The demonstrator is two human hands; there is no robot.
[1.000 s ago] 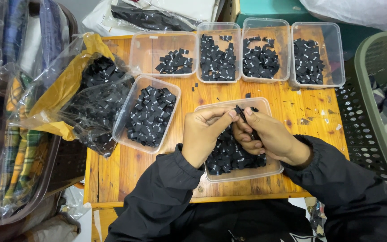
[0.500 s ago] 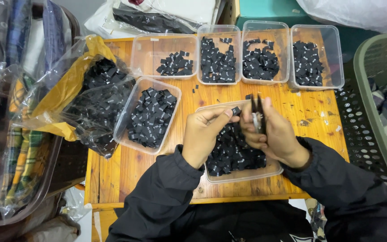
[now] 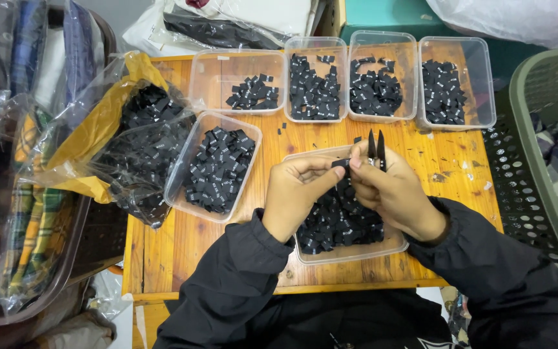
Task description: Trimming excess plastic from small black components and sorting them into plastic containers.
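You're pinching a small black label [image 3: 339, 164] between the two hands, right over the near clear tub [image 3: 382, 244]. The label is tiny and mostly covered, so which way its long side runs can't be told; it sits at the fingertips, between thumb and forefinger of each hand. Your left hand [image 3: 297, 197] is closed on its left edge, fingers curled in narrow. Your right hand [image 3: 392, 187] grips the right edge and also carries a pair of small black snips [image 3: 376, 147], tucked in the palm, with the two blades pointing straight up and away from you, long axis running from you toward the far side of the counter [image 3: 163, 252]. Under your hands the tub is heaped with black labels. Left of it, an angled tub [image 3: 179, 174] holds more, and beside that a clear plastic bag [image 3: 92, 129] spills a big dark pile. Four tubs line the far edge: the leftmost tub [image 3: 208, 71] thinly filled, the other three fuller. A green mesh basket [image 3: 537, 116] stands at your right.
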